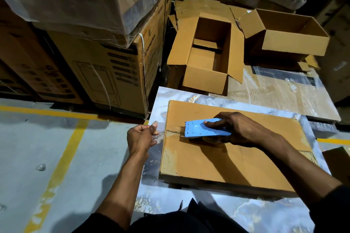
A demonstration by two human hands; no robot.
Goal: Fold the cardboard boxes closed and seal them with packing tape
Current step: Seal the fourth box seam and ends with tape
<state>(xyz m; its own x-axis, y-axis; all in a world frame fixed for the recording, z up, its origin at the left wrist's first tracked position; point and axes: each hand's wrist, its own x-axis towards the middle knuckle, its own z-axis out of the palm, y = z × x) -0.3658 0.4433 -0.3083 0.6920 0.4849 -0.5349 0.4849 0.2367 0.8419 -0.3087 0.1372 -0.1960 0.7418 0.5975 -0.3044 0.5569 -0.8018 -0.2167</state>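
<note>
A closed brown cardboard box lies flat on a marbled sheet in front of me. My right hand grips a blue tape dispenser pressed on the box top near the centre seam at its left end. My left hand is just off the box's left edge, fingers curled, pinching the end of clear tape stretched from the dispenser. Two open cardboard boxes stand behind: one with flaps up, another to its right.
Tall stacks of printed, plastic-wrapped cartons rise at the left and back. A wrapped flat carton lies right of the sheet. Grey floor with yellow lines spreads to the left.
</note>
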